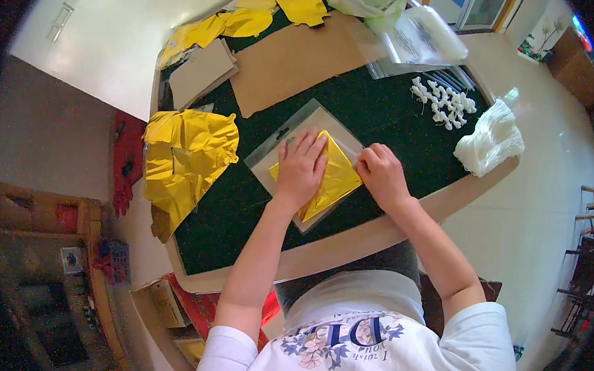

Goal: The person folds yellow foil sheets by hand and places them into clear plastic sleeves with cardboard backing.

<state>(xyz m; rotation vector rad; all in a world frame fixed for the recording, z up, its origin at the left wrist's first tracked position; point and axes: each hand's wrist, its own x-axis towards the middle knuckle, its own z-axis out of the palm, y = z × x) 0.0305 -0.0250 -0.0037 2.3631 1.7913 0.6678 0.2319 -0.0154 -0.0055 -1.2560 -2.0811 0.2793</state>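
A folded yellow foil balloon (335, 177) lies on a light card (338, 125) and a clear plastic bag (308, 110) with a hang hole, set at an angle near the table's front. My left hand (301, 167) rests flat on the foil with its fingers stretched out, covering its left part. At the bag's right corner, my right hand (383, 174) is closed, thumb and fingers pinching the bag's edge beside the foil.
Flat yellow foil balloons (189, 153) hang over the table's left edge, with more (249, 21) at the back. Around the dark green tabletop (219, 238) are stacked cards (202, 74), brown cardboard (298, 60), clear bags (425, 37), white tied bundles (443, 103) and white string (491, 139).
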